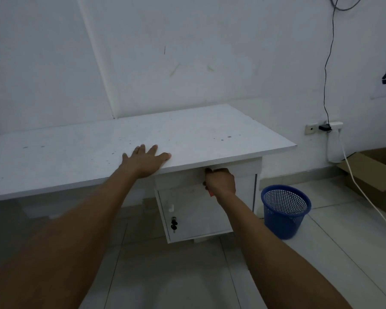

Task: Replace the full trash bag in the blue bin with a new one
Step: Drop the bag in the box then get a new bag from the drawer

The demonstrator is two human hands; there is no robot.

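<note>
The blue mesh bin (285,210) stands on the tiled floor to the right of a white desk cabinet (201,210); I see no bag in it. My left hand (146,160) lies flat and open on the front edge of the white desk top (187,132). My right hand (220,180) is closed at the drawer front (247,168) just under the desk top, fingers curled at its upper edge. A small red item shows under this hand; what it is I cannot tell.
Keys (173,224) hang in the cabinet door lock. A cardboard box (374,175) sits on the floor at the right, near a wall socket (321,127) with a black cable and a white cord (366,195) running across the floor.
</note>
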